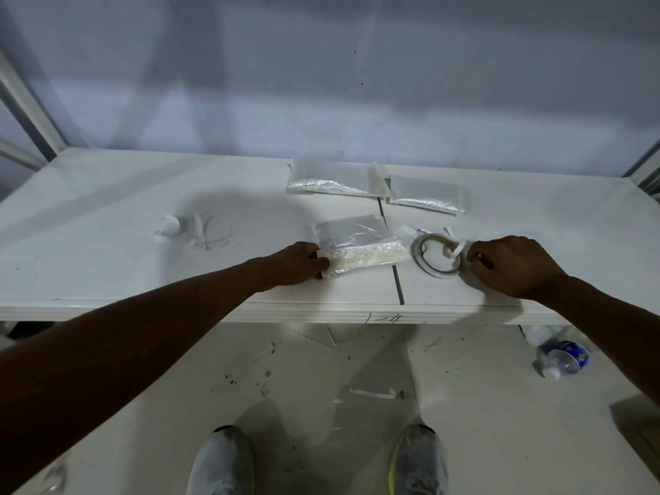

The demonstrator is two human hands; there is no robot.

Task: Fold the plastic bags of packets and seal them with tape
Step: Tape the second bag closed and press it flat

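Left hand point(298, 264) pinches folded bag point(357, 246), packets inside blurred; right hand point(514, 266) pinches tape point(459, 249).

The tape roll point(434, 257) lies flat on the white worktop point(107, 226). My right hand point(510, 266) sits at its right edge, fingers curled, pinching the roll's loose end, which lifts off the roll. Just left of the roll lies a folded plastic bag point(357, 248) of packets; my left hand point(301, 260) pinches the bag's end farthest from the roll. Beyond the roll, toward the wall, two more bags point(328, 176) lie side by side. On the floor, right of the roll and nearer me, lies a water bottle point(562, 359).
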